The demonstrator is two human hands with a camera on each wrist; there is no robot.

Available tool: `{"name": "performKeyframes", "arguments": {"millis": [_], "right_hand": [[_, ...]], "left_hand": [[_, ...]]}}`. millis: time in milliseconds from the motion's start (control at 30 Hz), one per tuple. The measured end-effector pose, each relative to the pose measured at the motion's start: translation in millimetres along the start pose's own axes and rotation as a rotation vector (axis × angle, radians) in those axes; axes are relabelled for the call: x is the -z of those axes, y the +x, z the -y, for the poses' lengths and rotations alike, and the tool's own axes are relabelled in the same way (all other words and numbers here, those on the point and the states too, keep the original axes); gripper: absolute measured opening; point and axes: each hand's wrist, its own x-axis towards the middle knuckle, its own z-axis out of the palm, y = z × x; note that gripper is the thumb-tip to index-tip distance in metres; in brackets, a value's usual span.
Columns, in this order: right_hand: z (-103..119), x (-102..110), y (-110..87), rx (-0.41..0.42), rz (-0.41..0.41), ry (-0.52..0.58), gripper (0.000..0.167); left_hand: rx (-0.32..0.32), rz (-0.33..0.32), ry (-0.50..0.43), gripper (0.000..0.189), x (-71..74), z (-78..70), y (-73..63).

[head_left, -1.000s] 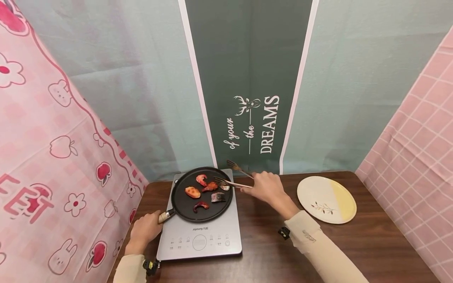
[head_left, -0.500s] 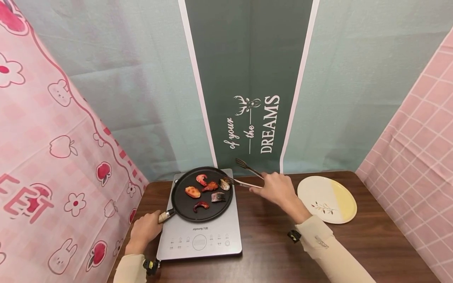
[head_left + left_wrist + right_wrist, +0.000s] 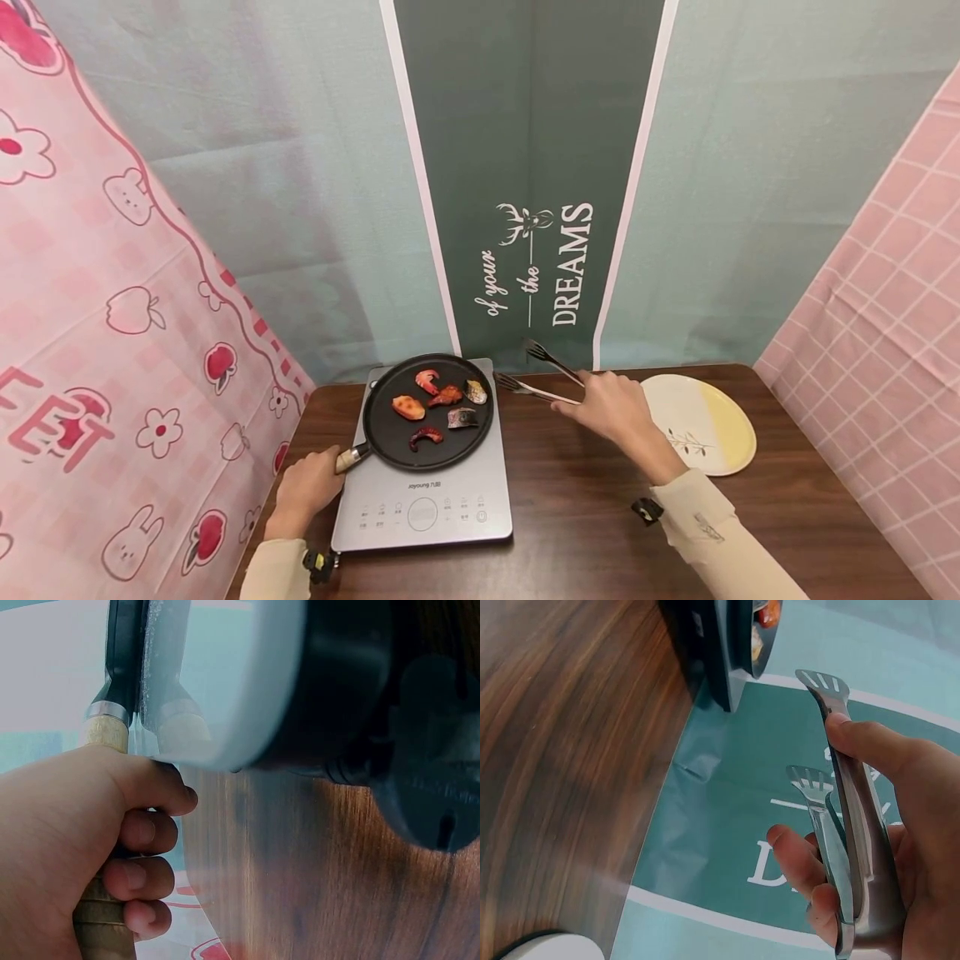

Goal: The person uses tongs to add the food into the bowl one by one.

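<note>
My left hand (image 3: 309, 485) grips the wooden handle (image 3: 103, 919) of a black frying pan (image 3: 390, 442), fingers curled round it. The pan sits on a silver induction cooktop (image 3: 422, 546). Several food pieces lie in it: a shrimp (image 3: 427, 381), a curled dark red piece (image 3: 426, 437), an orange-yellow piece (image 3: 408, 407), a reddish-brown piece (image 3: 447, 395), a silvery fish chunk (image 3: 462, 417) and a shell-like piece (image 3: 476, 392). Right of the pan, my right hand (image 3: 613, 410) holds metal tongs (image 3: 859, 825). Their arms are spread with nothing between the slotted tips.
An oval cream and yellow plate (image 3: 731, 425) with a leaf sprig lies at the right of the wooden table (image 3: 570, 517), partly behind my right hand. Cloth hangings stand behind and at both sides: a green one (image 3: 525, 125) with lettering, and pink ones left and right.
My right hand has drawn the tongs rightward, away from the pan and toward the plate. The shell-like piece stays in the pan, now uncovered. The left hand has not moved.
</note>
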Motion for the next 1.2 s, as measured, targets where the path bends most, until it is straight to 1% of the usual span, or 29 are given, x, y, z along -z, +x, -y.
{"name": "performKeyframes", "arguments": {"millis": [167, 333, 433, 733, 933, 1200], "right_hand": [[-10, 2, -5.3, -0.011, 0.008, -0.008, 0.058], [-17, 5, -10.3, -0.021, 0.01, -0.016, 0.062], [-22, 6, -13.0, -0.028, 0.009, -0.017, 0.063], [-37, 9, -22.9, -0.061, 0.027, -0.01, 0.061], [-49, 10, -29.4, -0.077, 0.019, -0.005, 0.059], [-65, 10, -39.7, -0.103, 0.033, 0.005, 0.057]], "left_hand": [[0.002, -0.001, 0.002, 0.024, -0.1, 0.1, -0.1], [0.0, -0.007, 0.006, 0.025, -0.4, -0.1, 0.0], [-0.001, -0.008, 0.007, 0.026, -0.4, -0.3, -0.3], [0.001, -0.007, 0.001, 0.035, 0.0, -1.4, -1.2], [-0.001, -0.005, -0.002, 0.033, 0.5, -1.3, -2.0], [-0.011, -0.014, 0.001, 0.028, -0.2, -0.6, -1.3]]}}
